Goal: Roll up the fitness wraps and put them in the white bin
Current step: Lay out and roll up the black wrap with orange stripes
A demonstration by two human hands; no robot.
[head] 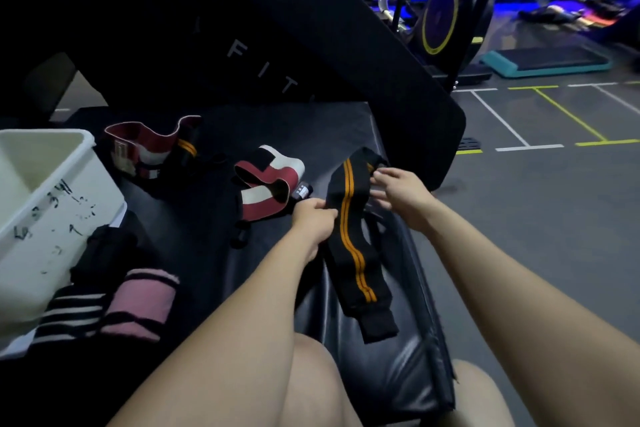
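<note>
A long black wrap with two orange stripes (349, 239) lies unrolled along the black bench pad (398, 367). My left hand (313, 225) grips its left edge near the middle. My right hand (401, 192) is at the wrap's far end, fingers spread and touching it. The white bin (52, 218) stands at the left, tilted, its inside hidden from here. A maroon, white and black wrap (268, 184) lies loosely curled beside my left hand. Another maroon and white wrap (145, 146) stands curled further back, next to a black and orange one (187, 149).
A pink and black wrap (142, 305) and a black wrap with white stripes (72, 312) lie at the bin's near side. A slanted black pad (277, 45) rises behind the bench. Grey gym floor with painted lines (536, 184) and exercise machines lie to the right.
</note>
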